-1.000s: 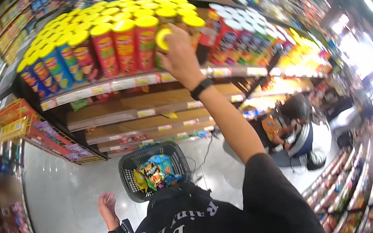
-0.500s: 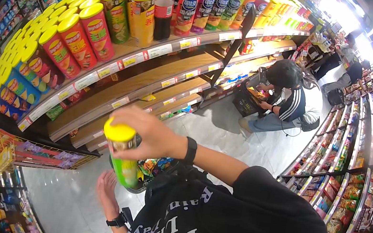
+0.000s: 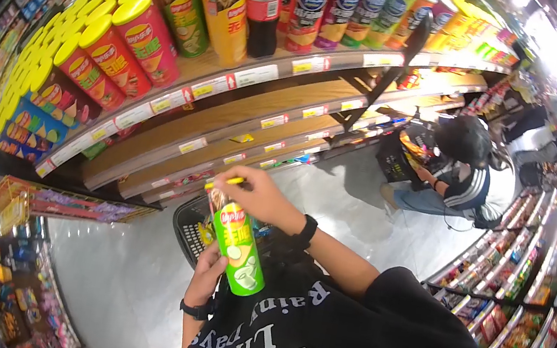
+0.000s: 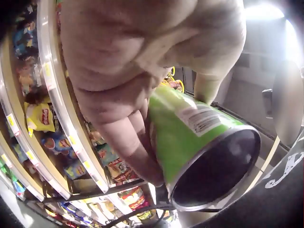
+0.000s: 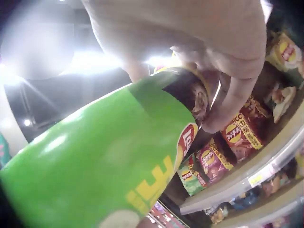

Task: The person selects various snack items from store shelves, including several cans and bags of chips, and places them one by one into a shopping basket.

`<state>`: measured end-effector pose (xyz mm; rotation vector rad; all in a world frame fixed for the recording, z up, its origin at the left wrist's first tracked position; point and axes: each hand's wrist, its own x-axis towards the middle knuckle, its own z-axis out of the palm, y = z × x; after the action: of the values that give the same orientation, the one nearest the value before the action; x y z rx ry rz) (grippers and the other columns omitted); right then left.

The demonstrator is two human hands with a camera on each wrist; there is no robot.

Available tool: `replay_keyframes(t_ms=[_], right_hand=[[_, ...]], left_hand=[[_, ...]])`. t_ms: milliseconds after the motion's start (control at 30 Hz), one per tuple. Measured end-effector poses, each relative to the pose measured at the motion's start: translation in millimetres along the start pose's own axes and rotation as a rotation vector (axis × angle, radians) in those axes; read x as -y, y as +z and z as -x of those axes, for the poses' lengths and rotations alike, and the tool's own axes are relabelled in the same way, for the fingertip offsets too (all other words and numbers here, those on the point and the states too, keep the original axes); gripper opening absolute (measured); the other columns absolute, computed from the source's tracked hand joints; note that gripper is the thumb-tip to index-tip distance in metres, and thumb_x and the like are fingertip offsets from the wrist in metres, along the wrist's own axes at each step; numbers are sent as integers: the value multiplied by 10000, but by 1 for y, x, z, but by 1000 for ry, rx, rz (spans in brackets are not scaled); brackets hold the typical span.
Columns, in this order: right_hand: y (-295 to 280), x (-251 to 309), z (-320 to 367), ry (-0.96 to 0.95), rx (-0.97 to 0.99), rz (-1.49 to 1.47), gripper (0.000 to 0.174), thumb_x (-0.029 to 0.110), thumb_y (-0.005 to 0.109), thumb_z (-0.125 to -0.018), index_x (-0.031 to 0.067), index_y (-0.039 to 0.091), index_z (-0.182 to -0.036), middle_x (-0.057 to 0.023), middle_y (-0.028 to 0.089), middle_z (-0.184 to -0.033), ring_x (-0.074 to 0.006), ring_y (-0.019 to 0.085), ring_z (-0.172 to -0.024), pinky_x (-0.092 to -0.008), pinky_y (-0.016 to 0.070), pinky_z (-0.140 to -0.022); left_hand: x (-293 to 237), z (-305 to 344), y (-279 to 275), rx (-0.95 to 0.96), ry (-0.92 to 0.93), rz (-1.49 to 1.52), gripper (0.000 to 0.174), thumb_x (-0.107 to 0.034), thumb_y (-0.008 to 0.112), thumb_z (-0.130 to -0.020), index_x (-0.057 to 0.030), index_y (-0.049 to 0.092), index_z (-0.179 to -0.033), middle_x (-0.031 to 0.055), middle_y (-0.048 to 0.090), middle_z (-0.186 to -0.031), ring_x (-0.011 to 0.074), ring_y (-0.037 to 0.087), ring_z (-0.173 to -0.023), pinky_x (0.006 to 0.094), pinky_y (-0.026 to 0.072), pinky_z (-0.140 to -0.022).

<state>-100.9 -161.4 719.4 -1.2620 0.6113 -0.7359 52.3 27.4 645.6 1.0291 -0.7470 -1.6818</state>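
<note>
A green chip canister [image 3: 239, 247] with a yellow lid [image 3: 232, 182] is held tilted before the chest in the head view. My right hand [image 3: 264, 202] grips its lidded top end, fingers and thumb at the rim. Lower down, my left hand [image 3: 208, 270] holds the canister's side. The left wrist view has the dark round base of the canister [image 4: 178, 133] facing the camera, with the left fingers curled along its wall. Its green side [image 5: 102, 142] fills much of the right wrist view. A dark shopping basket [image 3: 192, 231] lies beneath, partly hidden by the hands and canister.
Ahead, a shelf [image 3: 200, 74] bears rows of yellow-lidded canisters [image 3: 173, 11], a cola bottle [image 3: 263, 17] and white-lidded canisters [image 3: 310, 9]. A crouching person [image 3: 474, 167] is on the right with another basket. A yellow wire rack [image 3: 15, 203] stands at the left.
The right hand has taken the green canister off the shelf and brought it down to the chest. The left hand, earlier empty, has come up and taken hold of its lower part.
</note>
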Motion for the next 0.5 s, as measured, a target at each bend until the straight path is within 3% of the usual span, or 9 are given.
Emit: replay_keyframes(t_ms=[67, 133, 200, 500], right_hand=[[-17, -29, -15, -42, -20, -68, 260, 227, 663, -1019, -28, 691, -1061, -58, 733, -964, -108, 689, -904, -262, 548, -815], [-29, -31, -20, 19, -12, -99, 277, 238, 632, -1037, -22, 708, -1095, -41, 730, -978, -92, 669, -921, -251, 532, -819], [-42, -40, -24, 113, 10, -125, 288, 251, 624, -1040, -10, 708, -1127, -25, 724, -1004, -80, 648, -936, -243, 511, -836], [-71, -55, -45, 147, 41, -104, 280, 229, 597, -1051, 1, 692, -1185, -19, 720, -1047, -71, 638, -946, -249, 503, -865]], left_hand=[[-2, -8, 12, 12, -21, 110, 676, -474, 554, -1032, 39, 452, -1459, 194, 639, -1319, 298, 638, -1197, 410, 490, -1044], [-22, -19, 33, 95, -79, 373, 712, -543, 489, -1041, 31, 446, -1461, 245, 643, -1293, 353, 669, -1143, 445, 539, -992], [-16, -27, 40, 41, -98, 438, 783, -632, 402, -1034, 14, 426, -1475, 298, 635, -1277, 410, 690, -1083, 488, 577, -933], [-19, -58, 68, -44, -66, 503, 743, -618, 370, -1050, -15, 417, -1481, 283, 635, -1279, 381, 684, -1109, 466, 572, -943]])
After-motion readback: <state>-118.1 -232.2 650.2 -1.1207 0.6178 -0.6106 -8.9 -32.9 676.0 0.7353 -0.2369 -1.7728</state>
